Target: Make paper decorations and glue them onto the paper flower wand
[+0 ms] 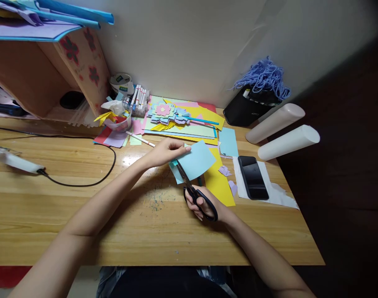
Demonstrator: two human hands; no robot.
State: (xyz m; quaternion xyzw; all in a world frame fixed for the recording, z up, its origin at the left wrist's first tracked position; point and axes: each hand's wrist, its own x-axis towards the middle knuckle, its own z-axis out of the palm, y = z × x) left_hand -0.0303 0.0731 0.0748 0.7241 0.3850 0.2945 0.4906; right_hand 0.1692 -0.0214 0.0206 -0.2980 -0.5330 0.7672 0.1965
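My left hand [168, 152] pinches the upper left edge of a light blue paper sheet [198, 159], held up above the table. Black-handled scissors [189, 182] are in my right hand [204, 203], its fingers through the handle loops. The scissor blades point up and left and meet the left part of the blue sheet, close to my left fingertips. Under and to the right of the sheet lies a yellow paper [220, 186], with small purple scraps [232, 188] beside it.
A black phone [253, 178] lies on white paper at the right, before two white rolls [288, 142]. Behind are layered paper flowers [167, 114], a clear cup [119, 120] and markers [139, 97]. A black cable [83, 185] crosses the left side.
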